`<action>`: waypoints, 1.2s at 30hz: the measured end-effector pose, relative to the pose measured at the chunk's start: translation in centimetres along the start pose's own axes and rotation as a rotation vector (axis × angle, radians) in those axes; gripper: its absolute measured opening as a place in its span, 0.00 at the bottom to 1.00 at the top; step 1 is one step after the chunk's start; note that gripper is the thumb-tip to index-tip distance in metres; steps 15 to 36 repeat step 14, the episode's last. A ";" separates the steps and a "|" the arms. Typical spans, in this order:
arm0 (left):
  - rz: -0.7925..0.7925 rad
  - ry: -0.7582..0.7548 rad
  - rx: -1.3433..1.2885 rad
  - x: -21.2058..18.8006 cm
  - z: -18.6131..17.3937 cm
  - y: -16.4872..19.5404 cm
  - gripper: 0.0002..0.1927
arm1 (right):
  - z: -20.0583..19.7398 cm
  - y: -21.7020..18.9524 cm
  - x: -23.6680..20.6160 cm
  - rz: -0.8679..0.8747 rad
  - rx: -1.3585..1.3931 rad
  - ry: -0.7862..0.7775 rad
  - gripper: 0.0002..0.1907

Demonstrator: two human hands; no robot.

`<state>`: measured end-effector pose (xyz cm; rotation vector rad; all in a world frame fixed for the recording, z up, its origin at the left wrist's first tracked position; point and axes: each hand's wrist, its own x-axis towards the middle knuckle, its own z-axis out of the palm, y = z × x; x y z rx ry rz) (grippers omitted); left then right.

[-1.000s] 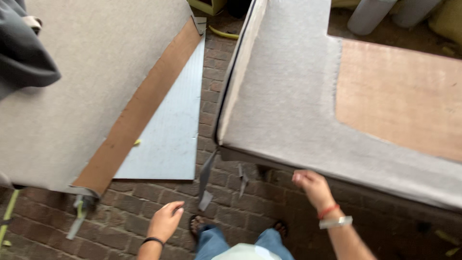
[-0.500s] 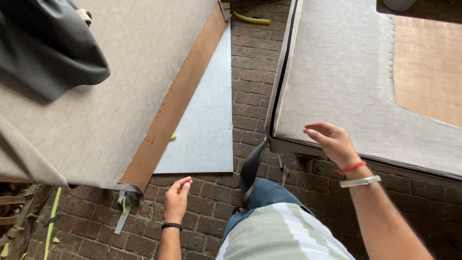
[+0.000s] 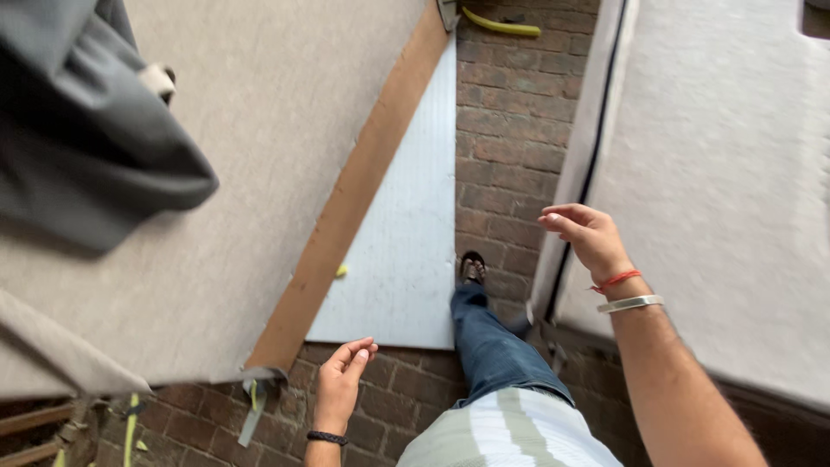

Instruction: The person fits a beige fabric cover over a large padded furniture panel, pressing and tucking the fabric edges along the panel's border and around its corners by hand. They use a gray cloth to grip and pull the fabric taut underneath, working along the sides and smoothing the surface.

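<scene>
1. The landmark is the pale corrugated sheet lying flat on the brick floor. No package, label or sign shows around it; a small yellow scrap lies at its left edge.
2. Left of the sheet, partly over it, stands a grey felt-covered panel with a brown board strip along its edge. A dark grey cloth is draped on the panel, well left of the sheet.
3. Right of the sheet, across a strip of bricks, lies a second grey felt panel. A yellow hose lies on the bricks beyond the sheet's far end.
4. Against half a second ago, the view has advanced: the sheet now fills the middle, and a sandalled foot steps at its right edge.
5. The left hand, wearing a black wristband, hangs just below the sheet's near edge, fingers loosely curled, holding nothing.
6. The right hand, with a red thread and a metal bangle at the wrist, hovers over the left edge of the second panel, fingers relaxed and spread, gripping nothing; whether it touches the felt cannot be told.
</scene>
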<state>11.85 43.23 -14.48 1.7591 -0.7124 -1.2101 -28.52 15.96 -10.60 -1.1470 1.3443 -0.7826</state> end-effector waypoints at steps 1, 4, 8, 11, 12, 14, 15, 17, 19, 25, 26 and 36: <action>-0.008 0.009 -0.024 2.6 0.4 1.7 0.14 | 0.8 -0.9 3.3 -0.036 0.010 -0.016 0.16; -0.018 0.021 0.027 11.8 2.3 9.8 0.14 | 2.7 -5.1 10.6 -0.068 0.131 -0.023 0.15; 0.214 -0.143 0.232 20.9 6.0 22.3 0.14 | 1.2 -11.0 16.3 -0.076 0.173 -0.052 0.16; 0.259 -0.182 0.317 26.3 8.6 29.4 0.14 | -0.2 -14.5 20.3 -0.111 0.186 -0.032 0.16; 0.251 -0.201 0.278 28.2 9.3 31.1 0.14 | -0.6 -15.2 21.5 -0.120 0.204 -0.033 0.16; 0.220 -0.246 0.213 32.0 11.1 33.6 0.14 | -2.1 -16.5 24.0 -0.104 0.202 -0.003 0.17; 0.220 -0.246 0.213 32.0 11.1 33.6 0.14 | -2.1 -16.5 24.0 -0.104 0.202 -0.003 0.17; 0.220 -0.246 0.213 32.0 11.1 33.6 0.14 | -2.1 -16.5 24.0 -0.104 0.202 -0.003 0.17; 0.220 -0.246 0.213 32.0 11.1 33.6 0.14 | -2.1 -16.5 24.0 -0.104 0.202 -0.003 0.17; 0.220 -0.246 0.213 32.0 11.1 33.6 0.14 | -2.1 -16.5 24.0 -0.104 0.202 -0.003 0.17; 0.220 -0.246 0.213 32.0 11.1 33.6 0.14 | -2.1 -16.5 24.0 -0.104 0.202 -0.003 0.17; 0.220 -0.246 0.213 32.0 11.1 33.6 0.14 | -2.1 -16.5 24.0 -0.104 0.202 -0.003 0.17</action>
